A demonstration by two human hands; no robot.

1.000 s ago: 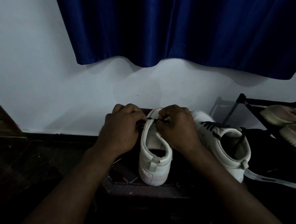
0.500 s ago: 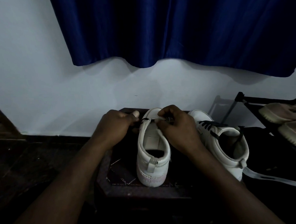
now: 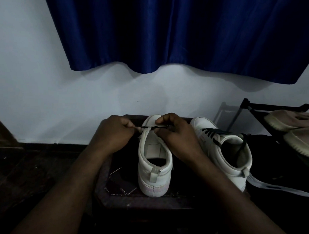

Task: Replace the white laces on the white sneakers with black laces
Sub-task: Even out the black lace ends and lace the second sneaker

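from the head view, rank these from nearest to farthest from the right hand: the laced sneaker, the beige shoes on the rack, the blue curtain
1. Laced sneaker, just right of the right hand.
2. Beige shoes, farther right, on the rack.
3. Blue curtain, up on the wall behind.

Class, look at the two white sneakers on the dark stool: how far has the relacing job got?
Done: the right sneaker already carries black laces crossed up its front. In hand: the left hand and right hand pinch a black lace stretched across the toe end of the middle sneaker. Left: the rest of that sneaker's front shows no lace yet.
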